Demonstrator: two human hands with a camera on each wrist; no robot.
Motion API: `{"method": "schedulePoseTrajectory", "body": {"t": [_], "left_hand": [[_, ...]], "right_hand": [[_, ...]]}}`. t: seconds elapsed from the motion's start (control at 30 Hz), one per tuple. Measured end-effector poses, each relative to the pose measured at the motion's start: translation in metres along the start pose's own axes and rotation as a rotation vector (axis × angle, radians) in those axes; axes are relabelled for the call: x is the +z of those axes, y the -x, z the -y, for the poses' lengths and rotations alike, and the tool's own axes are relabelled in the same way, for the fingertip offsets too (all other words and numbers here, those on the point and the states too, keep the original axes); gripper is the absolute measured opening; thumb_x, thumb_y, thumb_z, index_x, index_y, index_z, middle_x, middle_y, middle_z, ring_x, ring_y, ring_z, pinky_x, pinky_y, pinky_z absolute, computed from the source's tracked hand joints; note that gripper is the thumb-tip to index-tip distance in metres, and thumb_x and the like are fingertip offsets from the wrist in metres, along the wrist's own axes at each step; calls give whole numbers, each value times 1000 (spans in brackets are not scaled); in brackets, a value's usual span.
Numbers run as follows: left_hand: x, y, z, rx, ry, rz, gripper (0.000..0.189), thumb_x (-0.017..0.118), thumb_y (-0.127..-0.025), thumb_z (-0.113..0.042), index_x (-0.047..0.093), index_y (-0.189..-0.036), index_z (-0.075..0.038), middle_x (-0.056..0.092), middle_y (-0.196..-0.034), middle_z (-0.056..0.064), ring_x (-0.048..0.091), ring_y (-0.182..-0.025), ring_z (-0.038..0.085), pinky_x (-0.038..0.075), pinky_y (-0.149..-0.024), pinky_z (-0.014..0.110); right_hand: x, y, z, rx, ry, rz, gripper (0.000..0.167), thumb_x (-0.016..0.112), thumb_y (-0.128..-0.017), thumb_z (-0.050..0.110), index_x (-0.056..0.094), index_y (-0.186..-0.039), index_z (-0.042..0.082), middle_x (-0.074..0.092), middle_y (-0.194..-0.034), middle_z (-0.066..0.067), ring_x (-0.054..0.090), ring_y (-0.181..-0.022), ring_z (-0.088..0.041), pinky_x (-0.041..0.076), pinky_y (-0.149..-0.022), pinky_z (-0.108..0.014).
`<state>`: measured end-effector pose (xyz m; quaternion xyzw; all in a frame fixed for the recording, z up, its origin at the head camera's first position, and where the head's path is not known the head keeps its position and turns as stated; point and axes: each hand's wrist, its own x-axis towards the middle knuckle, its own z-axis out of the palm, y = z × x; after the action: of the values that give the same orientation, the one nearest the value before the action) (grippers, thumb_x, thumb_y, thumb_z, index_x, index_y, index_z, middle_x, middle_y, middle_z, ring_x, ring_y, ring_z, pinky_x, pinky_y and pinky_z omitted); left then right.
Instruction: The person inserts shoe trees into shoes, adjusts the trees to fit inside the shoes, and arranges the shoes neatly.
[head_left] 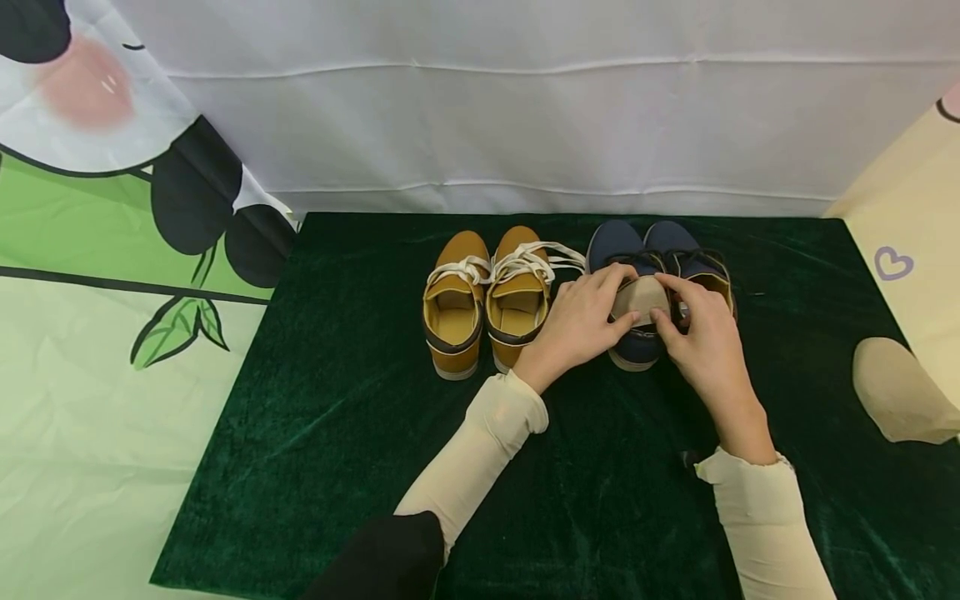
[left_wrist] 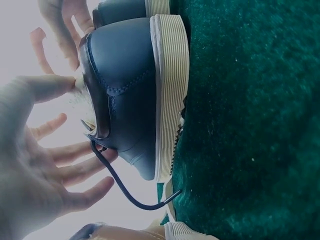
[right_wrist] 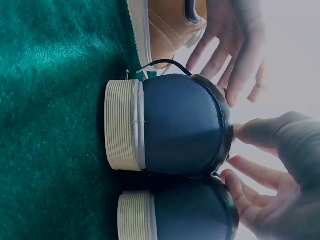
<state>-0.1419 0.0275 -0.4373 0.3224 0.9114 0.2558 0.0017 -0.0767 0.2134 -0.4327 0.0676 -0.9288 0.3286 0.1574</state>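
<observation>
A beige insole [head_left: 643, 298] sits tilted in the opening of the left navy shoe [head_left: 613, 242], its rounded end showing above the collar. My left hand [head_left: 581, 323] holds its left edge, thumb at the near side and fingers toward the laces. From the right, my right hand [head_left: 705, 340] pinches the insole between thumb and index finger. The other navy shoe [head_left: 669, 237] stands close alongside, partly hidden by that hand. In the left wrist view a dark lace [left_wrist: 117, 177] hangs down the shoe's side. How far the insole reaches inside is hidden.
Two tan shoes [head_left: 517, 287] with white laces stand left of the navy pair. A beige piece with a rounded end [head_left: 900, 392] lies at the right edge of the green cloth [head_left: 360, 467]. A white sheet [head_left: 487, 133] hangs behind.
</observation>
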Motion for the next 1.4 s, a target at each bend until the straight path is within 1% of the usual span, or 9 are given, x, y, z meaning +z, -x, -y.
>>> {"method": "schedulePoseTrajectory", "body": {"t": [0.23, 0.47, 0.73, 0.9, 1.0, 1.1, 1.23, 1.33, 1.4], "left_hand": [[3, 0, -1, -22, -9, -11, 51, 63, -103, -42, 43, -147, -26, 55, -152, -1, 58, -130, 19, 45, -108, 45], [4, 0, -1, -29, -23, -21, 51, 63, -103, -42, 44, -146, -25, 54, -152, 1, 57, -132, 19, 46, -108, 45], [6, 1, -1, -28, -35, -30, 48, 62, -103, -42, 45, -145, -26, 54, -152, 2, 57, -131, 20, 46, -107, 45], [7, 2, -2, -21, -70, -37, 49, 62, -104, -41, 44, -146, -26, 53, -152, 1, 57, -131, 20, 47, -107, 44], [7, 1, -3, -21, -99, -40, 51, 62, -104, -42, 43, -148, -27, 53, -153, 1, 57, -133, 21, 47, -107, 44], [8, 0, -4, -15, -119, -33, 55, 60, -105, -42, 39, -154, -30, 49, -158, 4, 54, -139, 25, 46, -110, 47], [7, 2, -4, 7, -135, -26, 59, 58, -106, -43, 33, -160, -37, 42, -164, 9, 47, -148, 31, 43, -114, 50], [6, 2, -3, 23, -148, -34, 59, 57, -106, -43, 33, -161, -38, 39, -166, 8, 43, -150, 30, 43, -114, 49], [6, 3, -4, 38, -158, -41, 59, 57, -107, -42, 34, -161, -39, 39, -166, 6, 43, -150, 29, 43, -114, 48]], "right_hand": [[2, 0, 2, 15, 1, -9, 47, 69, -99, 7, 58, -145, 5, 62, -120, -25, 52, -97, -39, 39, -81, -46], [4, 1, 3, 45, -4, 3, 49, 67, -101, 9, 56, -148, 8, 60, -129, -25, 59, -104, -38, 44, -78, -48], [8, 3, 3, 54, 5, -8, 50, 66, -101, 8, 55, -149, 10, 60, -131, -24, 61, -105, -38, 47, -79, -51], [7, 6, 6, 47, 15, 2, 56, 69, -98, 4, 53, -151, 10, 59, -135, -25, 61, -108, -39, 50, -82, -54], [5, 10, 8, 39, 26, 9, 61, 71, -96, 2, 50, -153, 10, 59, -134, -25, 60, -108, -40, 50, -85, -56], [3, 16, 10, 38, 33, 12, 62, 71, -96, 2, 48, -153, 9, 58, -136, -25, 59, -111, -41, 50, -87, -59], [2, 25, 11, 29, 54, 1, 56, 71, -97, 5, 50, -149, 5, 56, -140, -26, 60, -115, -42, 50, -86, -60], [2, 32, 11, 12, 73, -14, 50, 72, -96, 5, 53, -143, 2, 56, -138, -26, 61, -114, -42, 51, -84, -61], [2, 36, 11, -4, 79, -21, 45, 73, -95, 4, 57, -137, 1, 57, -135, -25, 60, -113, -42, 51, -85, -61]]}}
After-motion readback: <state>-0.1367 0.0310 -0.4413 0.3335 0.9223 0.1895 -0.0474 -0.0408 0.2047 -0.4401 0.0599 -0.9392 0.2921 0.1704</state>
